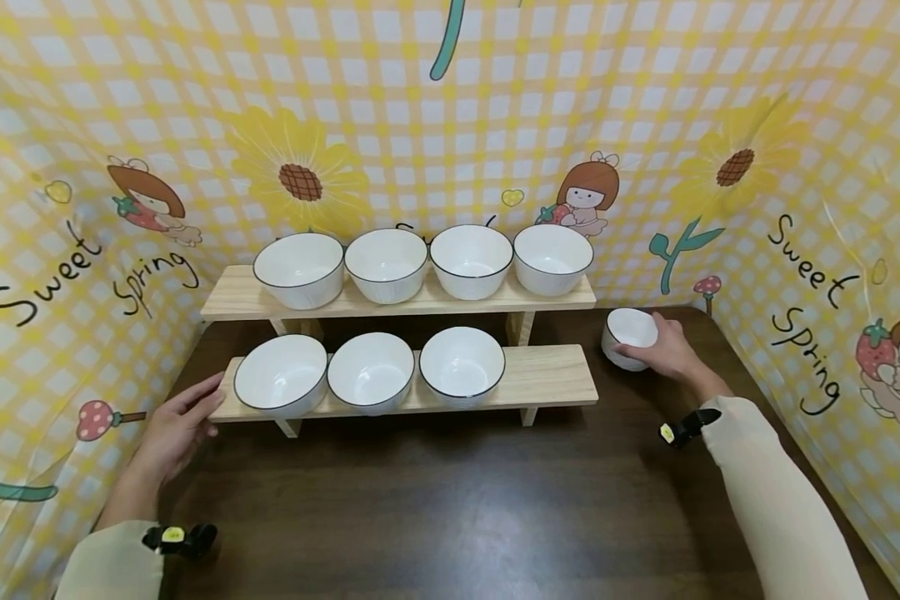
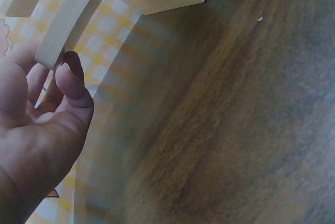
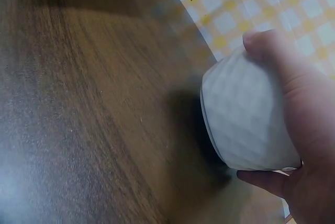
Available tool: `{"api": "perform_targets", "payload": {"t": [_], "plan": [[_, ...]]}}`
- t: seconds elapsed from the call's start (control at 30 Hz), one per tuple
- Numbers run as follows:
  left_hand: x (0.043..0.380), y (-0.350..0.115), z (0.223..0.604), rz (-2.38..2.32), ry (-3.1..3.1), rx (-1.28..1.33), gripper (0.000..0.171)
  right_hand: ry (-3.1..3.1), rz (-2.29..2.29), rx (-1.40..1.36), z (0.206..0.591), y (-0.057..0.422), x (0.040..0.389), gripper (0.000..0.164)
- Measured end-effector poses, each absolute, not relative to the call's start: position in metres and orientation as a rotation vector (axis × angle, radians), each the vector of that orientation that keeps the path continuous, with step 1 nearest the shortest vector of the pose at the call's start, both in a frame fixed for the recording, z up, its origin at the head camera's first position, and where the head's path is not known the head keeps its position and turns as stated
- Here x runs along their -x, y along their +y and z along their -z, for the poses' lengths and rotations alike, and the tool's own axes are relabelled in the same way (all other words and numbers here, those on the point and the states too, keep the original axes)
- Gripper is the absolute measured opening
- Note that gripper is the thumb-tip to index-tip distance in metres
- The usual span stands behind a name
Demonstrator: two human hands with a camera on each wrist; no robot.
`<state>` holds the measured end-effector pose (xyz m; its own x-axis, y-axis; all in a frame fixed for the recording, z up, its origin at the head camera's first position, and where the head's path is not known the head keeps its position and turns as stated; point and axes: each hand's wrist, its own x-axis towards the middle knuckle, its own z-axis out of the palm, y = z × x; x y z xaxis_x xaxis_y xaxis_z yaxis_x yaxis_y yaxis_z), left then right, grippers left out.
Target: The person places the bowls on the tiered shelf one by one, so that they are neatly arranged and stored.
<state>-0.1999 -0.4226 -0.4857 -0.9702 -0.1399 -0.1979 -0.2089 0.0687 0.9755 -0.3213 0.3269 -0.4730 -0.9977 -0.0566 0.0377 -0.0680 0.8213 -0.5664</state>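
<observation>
My right hand [image 1: 671, 350] grips a small white bowl [image 1: 630, 329] with a diamond-textured side, right of a two-tier wooden stand; its textured side [image 3: 246, 111] fills the grip in the right wrist view. Whether the bowl touches the table cannot be told. At the stand's left end, my left hand [image 1: 180, 425] pinches the end of the lower wooden shelf [image 1: 551, 375], thumb and fingers about the board end [image 2: 52, 51] in the left wrist view. Three larger dark-rimmed white bowls, one of them the rightmost bowl [image 1: 462, 367], sit on that shelf, leaving its right end bare.
Several dark-rimmed white bowls stand in a row on the upper shelf [image 1: 228, 296], behind the lower one. The stand rests on a dark brown wooden table [image 1: 450, 508]. Yellow checked cloth [image 1: 435, 150] with flowers and cartoon figures hangs behind and at both sides.
</observation>
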Motion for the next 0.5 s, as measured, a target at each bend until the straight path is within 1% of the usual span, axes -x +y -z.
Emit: {"api": "perform_targets", "payload": {"t": [0.13,0.27,0.4,0.5], "plan": [[0.201,-0.421,0.486,-2.074,2.259,0.383,0.068,-2.976,-0.919,-0.109,0.472,0.332,0.316,0.092],[0.201,-0.420,0.486,-2.102,2.250,0.361,0.066,-2.971,-0.925,-0.125,0.466,0.335,0.308,0.098],[0.200,-0.421,0.487,-2.125,2.238,0.345,0.062,-2.968,-0.912,-0.188,0.457,0.338,0.300,0.097],[0.200,-0.421,0.487,-2.123,2.237,0.352,0.062,-2.970,-0.886,-0.228,0.450,0.338,0.293,0.101]]}}
